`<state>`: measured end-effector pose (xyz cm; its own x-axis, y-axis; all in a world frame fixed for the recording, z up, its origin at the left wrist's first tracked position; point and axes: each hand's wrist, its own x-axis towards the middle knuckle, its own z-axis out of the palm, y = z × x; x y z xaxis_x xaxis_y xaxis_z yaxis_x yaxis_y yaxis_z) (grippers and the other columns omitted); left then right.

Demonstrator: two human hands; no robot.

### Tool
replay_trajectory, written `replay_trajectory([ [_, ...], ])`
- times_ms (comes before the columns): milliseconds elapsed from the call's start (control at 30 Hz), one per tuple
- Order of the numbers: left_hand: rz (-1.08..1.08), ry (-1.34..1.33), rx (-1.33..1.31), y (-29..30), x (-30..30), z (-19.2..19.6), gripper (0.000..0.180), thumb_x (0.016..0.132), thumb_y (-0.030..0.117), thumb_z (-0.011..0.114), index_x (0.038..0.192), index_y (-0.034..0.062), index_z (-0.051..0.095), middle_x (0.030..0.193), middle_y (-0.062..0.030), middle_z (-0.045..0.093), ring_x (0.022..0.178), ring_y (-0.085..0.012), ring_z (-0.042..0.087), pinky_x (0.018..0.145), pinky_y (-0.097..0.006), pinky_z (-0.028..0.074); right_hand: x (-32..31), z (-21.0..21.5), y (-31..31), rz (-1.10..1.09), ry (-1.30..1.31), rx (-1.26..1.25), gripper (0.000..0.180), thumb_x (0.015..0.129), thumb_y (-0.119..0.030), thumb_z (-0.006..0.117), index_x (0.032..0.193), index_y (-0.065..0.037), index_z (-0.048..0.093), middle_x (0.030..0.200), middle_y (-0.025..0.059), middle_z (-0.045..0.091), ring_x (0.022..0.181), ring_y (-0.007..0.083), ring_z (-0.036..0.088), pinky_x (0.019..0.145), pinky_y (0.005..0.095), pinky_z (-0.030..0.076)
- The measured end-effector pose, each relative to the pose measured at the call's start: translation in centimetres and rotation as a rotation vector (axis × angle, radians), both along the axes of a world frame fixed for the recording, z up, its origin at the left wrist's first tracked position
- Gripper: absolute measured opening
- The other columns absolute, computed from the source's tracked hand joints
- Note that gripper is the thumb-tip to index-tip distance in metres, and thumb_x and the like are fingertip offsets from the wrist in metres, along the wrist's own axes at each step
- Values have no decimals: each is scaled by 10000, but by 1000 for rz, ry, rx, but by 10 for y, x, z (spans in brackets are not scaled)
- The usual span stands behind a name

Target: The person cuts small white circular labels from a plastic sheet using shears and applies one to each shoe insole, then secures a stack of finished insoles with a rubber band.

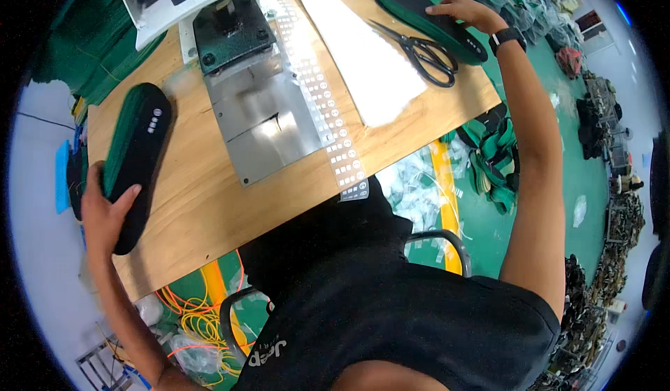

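A stack of insoles [143,139], black on top with green sides, stands at the left of the wooden table. My left hand [106,213] grips its near end, thumb over the top and fingers along the outer side. At the far right lies another black and green insole stack [419,7]. My right hand [471,12] rests on it with fingers stretched over the top. Between them is a press machine [234,31] with a metal plate [265,122]. A clear strip of white printed marks [335,129] runs along the plate's right side.
Black-handled scissors [426,56] lie beside a white sheet [377,77] on the table [202,220]. Green material [91,35] is piled at the far left. Below are yellow and orange cables [192,314], scraps [415,188] and green and black pieces [495,157]. A chair arm [447,237] curves near me.
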<state>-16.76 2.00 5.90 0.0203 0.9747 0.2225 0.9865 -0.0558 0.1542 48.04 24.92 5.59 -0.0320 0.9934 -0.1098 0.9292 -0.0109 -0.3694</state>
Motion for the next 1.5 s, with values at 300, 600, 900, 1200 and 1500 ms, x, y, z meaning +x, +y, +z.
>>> replay_trajectory([
  [300, -172, -3, -65, -12, 10, 11, 534, 723, 149, 723, 1192, 13, 509, 1131, -196, 570, 1052, -369, 552, 903, -378, 427, -16, -1, 1, 152, -29, 106, 824, 706, -479, 766, 1284, 28, 468, 1172, 176, 574, 1053, 283, 578, 908, 371, 460],
  [600, -163, 31, 35, -37, 9, 6, 526, 704, 136, 719, 1188, 30, 543, 1180, -183, 573, 1083, -362, 539, 912, -407, 430, -53, 30, -64, 15, 359, 261, 526, 747, -310, 765, 1086, 47, 579, 952, 111, 655, 810, 180, 631, 749, 293, 492],
  [900, -538, 164, 607, -50, 52, 41, 534, 627, 33, 700, 1149, 22, 586, 1162, -124, 593, 1075, -300, 560, 899, -390, 420, -225, 86, -207, 514, 1088, -30, 437, 838, -306, 650, 1143, 3, 607, 1090, 140, 652, 932, 199, 647, 762, 299, 512],
  [1200, -551, 161, 696, -112, 24, -2, 385, 615, 86, 772, 985, 41, 676, 1119, -163, 621, 1103, -423, 541, 985, -529, 381, -385, 26, -217, 1198, 1301, -749, 764, 705, -224, 799, 1300, 70, 420, 1226, 156, 570, 1086, 180, 569, 945, 302, 456],
  [1500, 103, -93, 580, -132, -86, -31, 533, 831, 112, 625, 1321, -8, 453, 1309, -161, 528, 1200, -277, 500, 1021, -425, 380, -433, 63, -215, 1362, 1046, 20, 984, 653, -366, 815, 1381, 53, 302, 1202, 217, 574, 1087, 279, 582, 916, 336, 463],
])
